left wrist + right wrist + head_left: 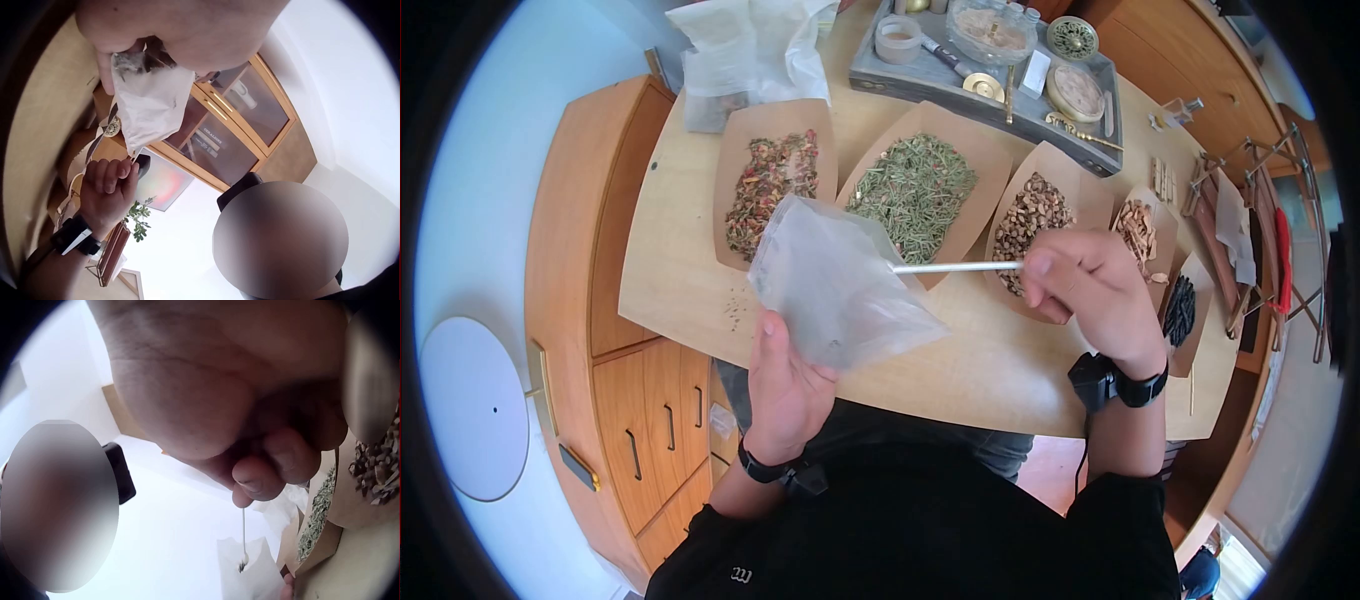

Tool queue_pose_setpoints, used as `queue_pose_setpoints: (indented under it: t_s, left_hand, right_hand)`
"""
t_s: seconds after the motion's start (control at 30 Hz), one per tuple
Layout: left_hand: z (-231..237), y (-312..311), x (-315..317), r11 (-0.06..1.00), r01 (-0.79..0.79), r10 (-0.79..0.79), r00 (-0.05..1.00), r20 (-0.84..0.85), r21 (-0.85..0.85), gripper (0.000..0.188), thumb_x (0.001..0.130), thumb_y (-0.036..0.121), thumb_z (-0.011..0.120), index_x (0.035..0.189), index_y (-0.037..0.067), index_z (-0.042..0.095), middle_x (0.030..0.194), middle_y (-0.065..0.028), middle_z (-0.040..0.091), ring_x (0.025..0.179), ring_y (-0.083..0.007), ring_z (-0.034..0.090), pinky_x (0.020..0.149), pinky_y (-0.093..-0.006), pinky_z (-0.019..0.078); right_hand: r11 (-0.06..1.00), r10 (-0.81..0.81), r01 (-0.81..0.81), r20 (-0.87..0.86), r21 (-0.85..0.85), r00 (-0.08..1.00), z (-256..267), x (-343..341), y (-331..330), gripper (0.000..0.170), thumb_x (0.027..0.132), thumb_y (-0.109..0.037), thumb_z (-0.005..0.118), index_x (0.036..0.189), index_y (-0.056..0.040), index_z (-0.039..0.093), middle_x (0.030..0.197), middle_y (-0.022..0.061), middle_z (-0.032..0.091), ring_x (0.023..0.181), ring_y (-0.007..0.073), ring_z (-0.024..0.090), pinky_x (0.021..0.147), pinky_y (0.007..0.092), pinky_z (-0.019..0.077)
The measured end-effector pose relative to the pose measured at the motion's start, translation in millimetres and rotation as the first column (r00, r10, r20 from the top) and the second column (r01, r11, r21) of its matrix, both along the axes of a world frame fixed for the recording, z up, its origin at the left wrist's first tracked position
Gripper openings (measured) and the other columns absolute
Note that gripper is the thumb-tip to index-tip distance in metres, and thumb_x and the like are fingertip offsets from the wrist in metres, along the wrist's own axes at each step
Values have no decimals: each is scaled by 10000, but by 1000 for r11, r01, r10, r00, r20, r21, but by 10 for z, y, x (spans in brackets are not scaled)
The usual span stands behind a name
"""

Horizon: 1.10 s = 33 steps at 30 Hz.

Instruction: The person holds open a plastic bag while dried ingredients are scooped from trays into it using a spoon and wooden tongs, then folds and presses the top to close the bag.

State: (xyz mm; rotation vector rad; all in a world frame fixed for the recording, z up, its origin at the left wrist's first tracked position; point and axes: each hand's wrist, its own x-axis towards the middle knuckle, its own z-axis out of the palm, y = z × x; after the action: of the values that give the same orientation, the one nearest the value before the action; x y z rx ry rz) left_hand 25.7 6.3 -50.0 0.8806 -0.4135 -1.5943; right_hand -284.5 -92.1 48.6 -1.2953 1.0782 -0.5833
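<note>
In the head view the left hand (pixel 790 395) holds a translucent white pouch (pixel 825 285) from below, its thumb against the side. Some dark material shows inside the pouch in the left wrist view, near the palm. The right hand (pixel 1095 290) pinches the end of a thin pale rod (pixel 960 267), fingers curled round it. The rod's other end reaches to the pouch; in the right wrist view its tip (pixel 245 557) is at the pouch's opening (pixel 250 575), with a little dark matter beside it.
Paper trays hold red-brown petals (pixel 775 185), green herb (pixel 915 195), brown pieces (pixel 1030 215), pale chips (pixel 1138 228) and black sticks (pixel 1179 312). Behind them stands a grey tray (pixel 910 85) with jars and brass items. White bags (pixel 750 50) stand at the back left; a wooden rack (pixel 1250 230) is at right.
</note>
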Motion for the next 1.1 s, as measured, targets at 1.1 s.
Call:
queue_pose_setpoints:
  t_s: [1.1]
  left_hand:
    - [48,-18,1,1000,18,-18,998,-65,7,693,1239,486,420,1767,64,270,1775,-123,431,1622,-310,474,1316,-535,428]
  right_hand:
    - [949,-227,230,-41,215,973,-228,-37,-212,402,1177,-312,643,876,-60,730,616,-32,579,530,32,453,500,235,290]
